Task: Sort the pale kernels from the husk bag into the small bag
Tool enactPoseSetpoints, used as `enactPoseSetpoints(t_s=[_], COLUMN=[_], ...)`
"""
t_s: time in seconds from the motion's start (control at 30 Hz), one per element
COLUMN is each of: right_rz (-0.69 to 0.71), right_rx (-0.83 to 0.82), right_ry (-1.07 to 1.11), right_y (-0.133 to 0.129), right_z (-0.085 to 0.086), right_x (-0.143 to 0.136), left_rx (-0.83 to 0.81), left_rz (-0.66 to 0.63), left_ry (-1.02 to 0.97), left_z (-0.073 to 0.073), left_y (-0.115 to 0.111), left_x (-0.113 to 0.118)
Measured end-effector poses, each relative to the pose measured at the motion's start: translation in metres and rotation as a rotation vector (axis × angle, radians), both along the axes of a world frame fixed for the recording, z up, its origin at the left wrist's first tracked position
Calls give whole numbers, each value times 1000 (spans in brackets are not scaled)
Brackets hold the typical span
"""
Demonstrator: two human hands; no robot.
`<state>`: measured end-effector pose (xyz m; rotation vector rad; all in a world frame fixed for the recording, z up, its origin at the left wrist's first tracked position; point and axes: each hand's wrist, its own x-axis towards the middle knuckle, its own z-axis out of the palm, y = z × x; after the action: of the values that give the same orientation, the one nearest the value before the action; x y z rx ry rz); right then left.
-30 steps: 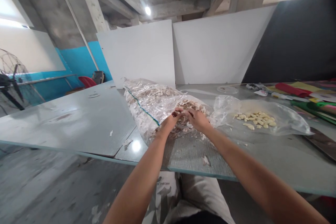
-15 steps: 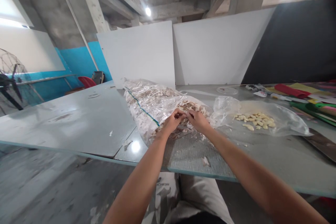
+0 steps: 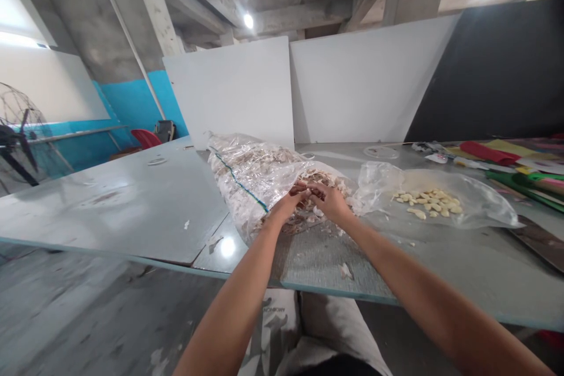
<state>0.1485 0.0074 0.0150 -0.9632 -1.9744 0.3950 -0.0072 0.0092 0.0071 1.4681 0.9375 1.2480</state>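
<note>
Head view: my left hand (image 3: 288, 202) and right hand (image 3: 330, 200) meet over garlic skins (image 3: 325, 175), fingers close together; I can't tell what they pinch. I judge peeling underway, with peeled cloves (image 3: 434, 202) inside the clear bag (image 3: 489, 202) rightward; next calls for careful stripping.

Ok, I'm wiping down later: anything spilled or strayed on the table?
Yes: a pale scrap lies near the front edge of the table, a second scrap left of the flake-filled bag, both apart from the flaky heap.
</note>
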Motion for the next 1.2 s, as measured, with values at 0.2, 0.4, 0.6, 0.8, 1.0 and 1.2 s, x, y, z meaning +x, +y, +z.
enactPoseSetpoints(t_s=[0.2, 0.4, 0.6, 0.8, 1.0, 1.2], right_rz=[-85, -111, -216, -231, -169, -217], right_rx=[-54, -3, 21, 28, 85, 3], right_ry=[32, -45, -132, -66, -58, -155], right_y=[3, 1, -3, -4, -3, -4], right_z=[0, 3, 5, 6, 4, 3], right_x=[3, 4, 4, 2, -1, 1], left_rx=[-12, -17, 32, 85, 229, 232], left_rz=[-61, -39, -50, -10, 203, 322], left_ry=[-30, -39, 27, 121, 391, 516], left_z=[2, 0, -5, -6, -1, 3], left_y=[-5, -3, 2, 1, -6, -12], left_x=[2, 2, 0, -1, -1, -1])
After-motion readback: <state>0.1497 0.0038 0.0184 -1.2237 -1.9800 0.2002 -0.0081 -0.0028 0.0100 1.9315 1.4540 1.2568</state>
